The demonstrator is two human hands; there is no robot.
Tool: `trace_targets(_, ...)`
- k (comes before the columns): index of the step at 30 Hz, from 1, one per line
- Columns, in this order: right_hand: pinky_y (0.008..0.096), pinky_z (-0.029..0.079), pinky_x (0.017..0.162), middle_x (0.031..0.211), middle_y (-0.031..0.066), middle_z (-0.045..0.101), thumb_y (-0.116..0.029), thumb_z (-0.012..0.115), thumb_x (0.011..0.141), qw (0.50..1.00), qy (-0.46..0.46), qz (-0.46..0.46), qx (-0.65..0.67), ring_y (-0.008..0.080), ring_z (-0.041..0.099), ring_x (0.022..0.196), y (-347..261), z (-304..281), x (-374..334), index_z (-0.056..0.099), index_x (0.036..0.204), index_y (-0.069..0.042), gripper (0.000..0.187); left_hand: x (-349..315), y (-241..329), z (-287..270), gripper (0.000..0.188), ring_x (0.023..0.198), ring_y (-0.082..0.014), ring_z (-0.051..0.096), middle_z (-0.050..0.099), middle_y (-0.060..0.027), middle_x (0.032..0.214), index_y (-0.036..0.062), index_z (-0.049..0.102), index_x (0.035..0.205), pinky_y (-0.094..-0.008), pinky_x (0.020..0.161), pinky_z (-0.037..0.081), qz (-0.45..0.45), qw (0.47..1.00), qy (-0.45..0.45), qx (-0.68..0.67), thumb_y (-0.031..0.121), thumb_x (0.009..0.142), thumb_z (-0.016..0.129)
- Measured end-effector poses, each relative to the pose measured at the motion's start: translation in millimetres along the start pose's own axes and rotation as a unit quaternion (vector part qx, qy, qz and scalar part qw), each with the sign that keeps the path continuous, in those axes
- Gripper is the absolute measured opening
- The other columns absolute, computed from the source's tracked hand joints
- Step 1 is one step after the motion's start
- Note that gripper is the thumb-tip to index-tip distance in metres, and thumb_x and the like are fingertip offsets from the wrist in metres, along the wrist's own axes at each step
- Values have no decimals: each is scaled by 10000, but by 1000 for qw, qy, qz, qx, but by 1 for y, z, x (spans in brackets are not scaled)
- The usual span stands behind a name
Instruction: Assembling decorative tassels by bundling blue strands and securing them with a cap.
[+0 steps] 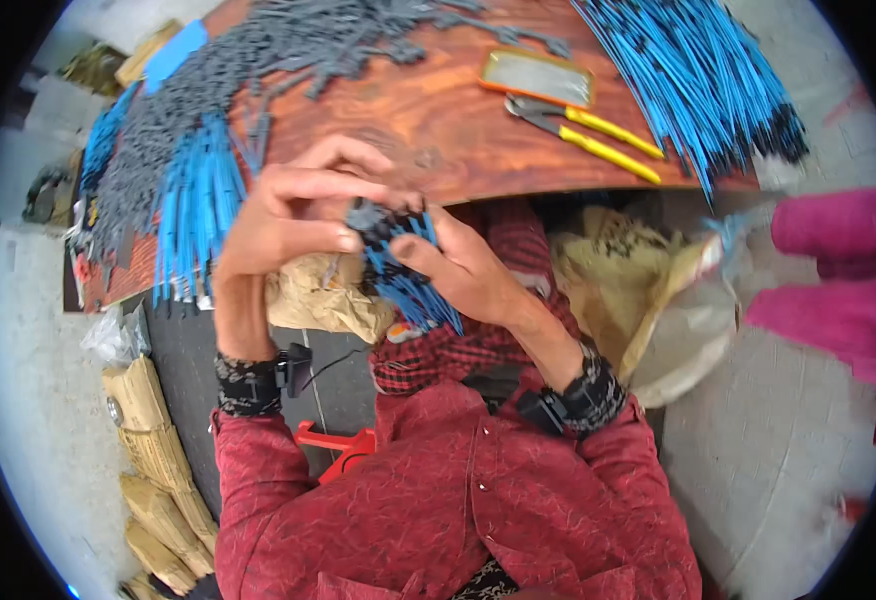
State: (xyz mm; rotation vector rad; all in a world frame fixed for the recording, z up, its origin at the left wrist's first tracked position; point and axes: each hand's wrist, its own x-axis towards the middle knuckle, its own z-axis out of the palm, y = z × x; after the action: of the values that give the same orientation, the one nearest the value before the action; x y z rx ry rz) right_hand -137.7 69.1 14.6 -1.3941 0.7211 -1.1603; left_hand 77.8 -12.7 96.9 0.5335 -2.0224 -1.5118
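The right hand [473,272] grips blue stems [423,300] slanting down at its left; the left hand [286,215], by their black tips [378,232], pinches a grey piece [366,214]

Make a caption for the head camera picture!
Left hand at the dark ends, right hand gripping a bundle of blue rods, near a table with yellow-handled pliers.

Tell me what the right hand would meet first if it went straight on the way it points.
Beyond the bundle in its grip, the right hand would probably meet the left hand first, though depth is unclear.
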Motion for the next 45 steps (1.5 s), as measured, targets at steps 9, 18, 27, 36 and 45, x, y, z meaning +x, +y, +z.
trace_targets(9, 356, 431, 1063, 1290, 102, 622, -365, 535, 1089, 996, -38, -8, 75, 171, 559, 1205, 9, 7, -2, 446, 1497, -16, 545, 1, -8, -6, 484, 1302, -338, 566, 531, -221, 1442, 10, 769, 1166, -489, 1092, 474, -49, 987, -32, -149, 124, 716, 907)
trace_targets(18, 363, 435, 1062, 1281, 131, 628, -388, 548, 1076, 999, -9, -9, 29, 181, 569, 1200, 2, 14, -8, 468, 1470, -8, 553, -12, -12, -8, 498, 1310, -343, 546, 604, -203, 1375, 88, 750, 1257, -461, 1106, 391, 20, 999, -12, -22, 199, 784, 861)
trace_targets(27, 306, 511, 901, 1134, 71, 665, -378, 558, 1080, 997, 7, 4, 70, 122, 613, 1000, -4, 11, -11, 504, 1442, -27, 507, -11, 15, 10, 474, 1234, -217, 577, 637, -78, 1293, 84, 755, 1251, -346, 1054, 449, -53, 995, 54, 69, 83, 786, 845)
trace_targets(36, 315, 511, 919, 1169, 92, 670, -380, 559, 1077, 998, -11, -37, 54, 150, 635, 1035, 3, 5, -13, 507, 1435, -21, 509, -10, 25, 13, 466, 1053, -148, 596, 631, -23, 1153, 80, 768, 1224, -285, 923, 484, -91, 995, 30, 41, 32, 767, 848)
trace_targets(45, 309, 516, 891, 1062, 56, 672, -402, 594, 1059, 999, -33, 36, 6, 117, 602, 972, -10, -13, -17, 593, 1328, -11, 474, 2, 30, 19, 487, 977, -116, 596, 650, -15, 1099, 83, 764, 1234, -258, 845, 479, -36, 994, 20, 105, 21, 759, 855)
